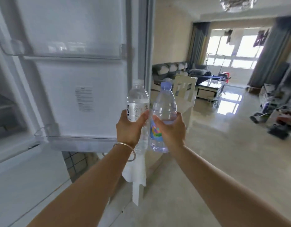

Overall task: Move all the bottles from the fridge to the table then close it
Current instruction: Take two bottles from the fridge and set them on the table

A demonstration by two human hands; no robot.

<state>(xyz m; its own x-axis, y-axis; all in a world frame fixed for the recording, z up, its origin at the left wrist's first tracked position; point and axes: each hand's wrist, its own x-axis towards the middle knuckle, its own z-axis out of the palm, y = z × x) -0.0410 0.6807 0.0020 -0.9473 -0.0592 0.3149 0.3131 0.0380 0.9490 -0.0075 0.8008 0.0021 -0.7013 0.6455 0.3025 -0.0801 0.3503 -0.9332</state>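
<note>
Both forearms reach forward. Left hand (127,126) is wrapped around a white-labelled water bottle (138,102), right hand (171,128) around a blue-capped water bottle (164,105), both upright and nearly touching beside the open fridge door (79,82). Best carried apart, grips kept low and firm, toward the pale desk (167,185) below; the door shelves look empty.

The left hand (127,128) grips a white-labelled bottle (138,104), the right hand (171,128) a blue-capped bottle (163,110), both upright beside the open fridge door (79,79).
</note>
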